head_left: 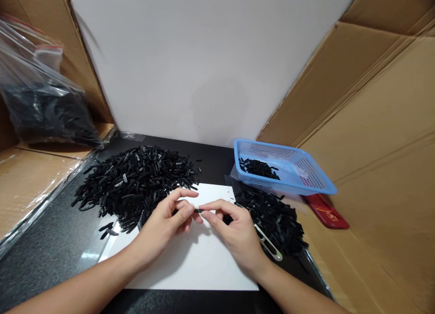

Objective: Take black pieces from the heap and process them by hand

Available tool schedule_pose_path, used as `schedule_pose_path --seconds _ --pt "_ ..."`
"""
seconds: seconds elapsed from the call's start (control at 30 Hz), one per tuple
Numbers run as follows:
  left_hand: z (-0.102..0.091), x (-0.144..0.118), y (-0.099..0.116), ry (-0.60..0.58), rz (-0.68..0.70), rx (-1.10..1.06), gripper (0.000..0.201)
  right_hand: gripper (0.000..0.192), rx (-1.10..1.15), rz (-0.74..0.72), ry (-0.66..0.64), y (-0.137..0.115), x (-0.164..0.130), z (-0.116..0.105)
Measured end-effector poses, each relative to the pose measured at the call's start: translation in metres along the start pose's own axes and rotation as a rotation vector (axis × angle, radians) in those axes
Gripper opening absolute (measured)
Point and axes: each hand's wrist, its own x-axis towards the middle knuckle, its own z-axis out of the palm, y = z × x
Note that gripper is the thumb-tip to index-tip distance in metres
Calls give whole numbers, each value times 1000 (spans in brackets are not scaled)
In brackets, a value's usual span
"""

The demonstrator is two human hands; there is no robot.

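With left hand [170, 216] and right hand [240, 230] we pinch a slim black strip [197, 210] over the white sheet [190, 271]; near edge open, jagged black piles [136, 178] crowd both sides, perforated blue basket [288, 186] back right.

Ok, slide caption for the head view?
Left hand and right hand pinch a black piece above a white sheet, between piles.

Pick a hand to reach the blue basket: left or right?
Right, I'd say: the right hand is nearer the blue basket, while the left hand sits by the larger black heap. Both appear to pinch the black piece.
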Motion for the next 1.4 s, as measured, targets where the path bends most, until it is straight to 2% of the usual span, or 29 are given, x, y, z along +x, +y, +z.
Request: schedule_pose_path --seconds 0.17,0.63,0.77,0.9,1.17,1.4 --pt "2 1 6 59 -60 -142 19 15 -15 -14 79 0 0 -4" --pt "-1 3 3 22 -51 34 32 15 13 -38 72 1 -4 -6" --pt "1 1 5 -45 -57 9 35 14 8 -43 72 -1 -4 -7" --pt "1 -2 4 -102 -43 -41 32 13 -5 -52 86 -2 -3 -8" --pt "1 -1 6 -112 16 64 29 12 -24 -53 76 -3 -3 -8" --pt "1 -3 5 -114 -2 66 31 18 -40 -25 52 -2 -2 -7"
